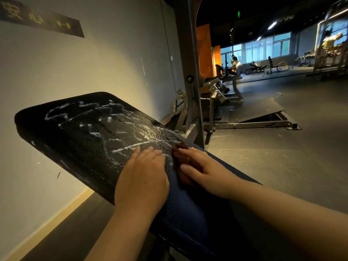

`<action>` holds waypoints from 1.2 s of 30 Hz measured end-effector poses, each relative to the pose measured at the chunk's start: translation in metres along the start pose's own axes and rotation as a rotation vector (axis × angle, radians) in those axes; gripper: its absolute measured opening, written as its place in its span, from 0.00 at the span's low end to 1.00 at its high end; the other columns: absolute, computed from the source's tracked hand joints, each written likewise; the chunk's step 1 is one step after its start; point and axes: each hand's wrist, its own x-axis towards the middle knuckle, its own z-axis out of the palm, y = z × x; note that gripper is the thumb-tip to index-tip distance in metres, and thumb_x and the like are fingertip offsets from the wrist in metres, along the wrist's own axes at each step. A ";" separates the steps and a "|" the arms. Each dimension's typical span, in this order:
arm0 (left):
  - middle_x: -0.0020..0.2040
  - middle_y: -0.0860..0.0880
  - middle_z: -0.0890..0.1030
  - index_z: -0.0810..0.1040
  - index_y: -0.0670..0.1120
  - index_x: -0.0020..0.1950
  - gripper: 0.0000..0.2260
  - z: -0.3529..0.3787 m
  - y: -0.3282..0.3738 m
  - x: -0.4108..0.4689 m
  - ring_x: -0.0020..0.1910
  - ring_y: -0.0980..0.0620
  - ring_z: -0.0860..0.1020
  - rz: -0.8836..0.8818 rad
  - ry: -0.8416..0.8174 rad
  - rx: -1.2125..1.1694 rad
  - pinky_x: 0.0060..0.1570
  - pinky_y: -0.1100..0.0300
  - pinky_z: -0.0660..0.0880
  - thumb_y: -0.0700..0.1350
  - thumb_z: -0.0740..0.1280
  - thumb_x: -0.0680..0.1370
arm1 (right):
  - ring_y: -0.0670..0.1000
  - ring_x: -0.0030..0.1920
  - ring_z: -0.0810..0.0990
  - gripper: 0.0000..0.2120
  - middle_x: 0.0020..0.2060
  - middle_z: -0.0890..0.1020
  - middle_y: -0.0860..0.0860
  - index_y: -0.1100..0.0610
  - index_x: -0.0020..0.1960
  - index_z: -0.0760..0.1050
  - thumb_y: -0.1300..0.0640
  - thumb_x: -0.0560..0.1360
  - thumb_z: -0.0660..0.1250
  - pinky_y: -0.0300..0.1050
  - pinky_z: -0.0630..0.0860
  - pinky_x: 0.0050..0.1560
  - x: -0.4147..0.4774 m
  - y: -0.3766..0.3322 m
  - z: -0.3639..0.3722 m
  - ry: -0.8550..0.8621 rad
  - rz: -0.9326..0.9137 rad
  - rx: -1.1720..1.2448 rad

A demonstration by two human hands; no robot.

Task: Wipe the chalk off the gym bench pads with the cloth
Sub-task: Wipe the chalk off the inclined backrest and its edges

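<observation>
We see left hand (143, 172) flat on pad (37, 119), fingers straight, holding nothing. Right hand (203, 166) presses brown cloth (186, 160) at pad's right edge, fingers spread, not curled. Chalk (105, 125) covers pad's far half. Risks, as we judge:
- bunched cloth smears chalk rather than lifting it
- left palm picks up dust, reprints wiped area
- cloth slips off pad's edge

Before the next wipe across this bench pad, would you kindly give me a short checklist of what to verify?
1. Cloth under right hand: ok, fingers press it flat.
2. Left hand steadying bench pad: ok, rests flat on it.
3. Chalk cleared beyond the cloth: not ok, streaks cover the far part.
4. Near part of pad clean: ok, no streaks show.
5. Cloth underside clean: cannot tell, hidden.
</observation>
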 end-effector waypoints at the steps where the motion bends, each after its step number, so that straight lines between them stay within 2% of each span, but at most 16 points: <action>1: 0.71 0.52 0.75 0.75 0.47 0.71 0.20 -0.001 0.000 0.000 0.75 0.55 0.66 -0.003 -0.001 -0.001 0.76 0.59 0.44 0.43 0.61 0.79 | 0.43 0.73 0.62 0.24 0.72 0.63 0.37 0.39 0.77 0.61 0.43 0.82 0.60 0.54 0.58 0.78 0.006 -0.003 0.004 0.091 0.043 0.019; 4: 0.71 0.52 0.75 0.75 0.47 0.70 0.20 -0.003 0.002 0.000 0.74 0.55 0.66 -0.008 -0.006 0.005 0.77 0.58 0.46 0.43 0.60 0.78 | 0.48 0.77 0.59 0.24 0.77 0.62 0.44 0.45 0.78 0.62 0.45 0.83 0.59 0.57 0.55 0.79 0.009 -0.018 0.026 0.210 0.079 0.004; 7: 0.72 0.53 0.74 0.75 0.49 0.71 0.20 -0.005 0.003 -0.001 0.75 0.56 0.64 -0.012 0.010 -0.020 0.78 0.57 0.46 0.42 0.58 0.79 | 0.43 0.76 0.60 0.24 0.74 0.60 0.33 0.38 0.77 0.62 0.44 0.82 0.60 0.53 0.59 0.78 -0.016 -0.026 0.032 0.086 -0.064 0.024; 9: 0.72 0.54 0.73 0.74 0.50 0.71 0.20 -0.005 0.003 -0.003 0.75 0.56 0.64 -0.008 0.015 -0.028 0.78 0.58 0.45 0.42 0.57 0.79 | 0.32 0.72 0.59 0.24 0.68 0.55 0.21 0.32 0.75 0.60 0.41 0.81 0.61 0.42 0.63 0.73 -0.036 -0.022 0.023 -0.062 -0.101 0.008; 11: 0.72 0.54 0.74 0.75 0.49 0.70 0.20 -0.006 0.003 -0.004 0.75 0.56 0.64 -0.010 0.024 -0.029 0.78 0.58 0.45 0.41 0.57 0.79 | 0.27 0.69 0.57 0.24 0.66 0.52 0.18 0.28 0.73 0.58 0.39 0.80 0.60 0.38 0.62 0.71 -0.042 -0.017 0.012 -0.161 -0.097 -0.032; 13: 0.72 0.53 0.74 0.74 0.48 0.71 0.20 -0.005 0.002 -0.004 0.75 0.56 0.65 -0.019 0.024 -0.036 0.78 0.58 0.45 0.42 0.58 0.79 | 0.35 0.74 0.56 0.23 0.72 0.56 0.27 0.30 0.74 0.59 0.40 0.81 0.59 0.44 0.58 0.76 -0.031 -0.008 0.009 -0.085 -0.075 -0.065; 15: 0.73 0.53 0.73 0.73 0.48 0.72 0.20 -0.005 0.002 -0.005 0.75 0.56 0.64 -0.017 0.014 -0.037 0.78 0.58 0.45 0.43 0.58 0.80 | 0.46 0.76 0.60 0.23 0.76 0.61 0.40 0.40 0.77 0.62 0.43 0.82 0.60 0.52 0.58 0.78 -0.014 -0.012 0.014 0.110 0.037 -0.018; 17: 0.73 0.52 0.73 0.73 0.47 0.72 0.21 -0.004 0.001 -0.007 0.76 0.55 0.64 -0.005 0.007 -0.039 0.78 0.58 0.46 0.43 0.58 0.79 | 0.49 0.77 0.61 0.24 0.77 0.62 0.43 0.45 0.77 0.64 0.45 0.82 0.60 0.55 0.59 0.78 -0.008 -0.023 0.027 0.205 0.092 -0.003; 18: 0.72 0.52 0.73 0.74 0.47 0.71 0.21 -0.003 0.001 -0.009 0.75 0.55 0.64 0.002 0.009 -0.038 0.78 0.57 0.46 0.43 0.58 0.79 | 0.48 0.76 0.62 0.24 0.77 0.62 0.41 0.44 0.77 0.64 0.46 0.82 0.60 0.53 0.60 0.77 -0.011 -0.027 0.035 0.206 0.057 -0.003; 20: 0.70 0.51 0.76 0.77 0.46 0.68 0.20 -0.001 0.001 -0.015 0.74 0.54 0.66 0.006 0.013 -0.045 0.78 0.57 0.47 0.42 0.59 0.77 | 0.36 0.73 0.61 0.23 0.72 0.60 0.29 0.39 0.76 0.63 0.45 0.82 0.61 0.37 0.61 0.73 -0.032 -0.034 0.045 0.154 -0.087 -0.003; 22: 0.67 0.50 0.79 0.81 0.45 0.63 0.19 0.001 0.002 -0.020 0.72 0.52 0.70 -0.005 0.023 -0.056 0.77 0.56 0.51 0.42 0.59 0.75 | 0.28 0.70 0.57 0.23 0.67 0.54 0.20 0.34 0.75 0.62 0.43 0.81 0.61 0.28 0.57 0.68 -0.053 -0.033 0.038 0.023 -0.137 0.011; 25: 0.61 0.49 0.83 0.84 0.44 0.58 0.19 0.008 0.002 -0.026 0.67 0.49 0.76 -0.024 0.054 -0.045 0.74 0.53 0.58 0.43 0.59 0.72 | 0.31 0.72 0.55 0.24 0.68 0.54 0.21 0.30 0.75 0.58 0.41 0.81 0.60 0.41 0.57 0.74 -0.048 -0.018 0.017 -0.121 -0.102 -0.066; 28: 0.63 0.49 0.82 0.83 0.44 0.60 0.20 0.010 0.002 -0.032 0.68 0.50 0.75 -0.025 0.038 -0.030 0.76 0.53 0.57 0.44 0.59 0.73 | 0.43 0.77 0.59 0.23 0.76 0.62 0.38 0.41 0.77 0.63 0.45 0.82 0.61 0.53 0.57 0.79 -0.029 -0.017 0.021 0.132 0.025 0.003; 30: 0.66 0.49 0.80 0.81 0.44 0.64 0.22 0.011 0.002 -0.034 0.71 0.50 0.72 -0.017 0.031 -0.018 0.77 0.52 0.54 0.45 0.56 0.74 | 0.46 0.77 0.59 0.23 0.77 0.62 0.40 0.43 0.77 0.64 0.46 0.82 0.61 0.56 0.58 0.78 -0.029 -0.025 0.036 0.215 0.058 0.010; 33: 0.66 0.49 0.80 0.80 0.45 0.65 0.25 0.011 0.002 -0.038 0.71 0.50 0.72 -0.012 0.045 -0.011 0.78 0.51 0.55 0.47 0.51 0.75 | 0.34 0.74 0.57 0.23 0.70 0.58 0.25 0.37 0.75 0.63 0.45 0.82 0.61 0.41 0.59 0.75 -0.055 -0.034 0.045 0.124 -0.088 0.001; 36: 0.66 0.50 0.80 0.81 0.45 0.64 0.26 0.012 0.002 -0.043 0.71 0.51 0.73 0.001 0.062 -0.010 0.77 0.51 0.56 0.48 0.50 0.75 | 0.21 0.69 0.48 0.23 0.64 0.50 0.15 0.31 0.74 0.58 0.43 0.82 0.60 0.29 0.48 0.72 -0.072 -0.028 0.027 -0.084 -0.142 -0.057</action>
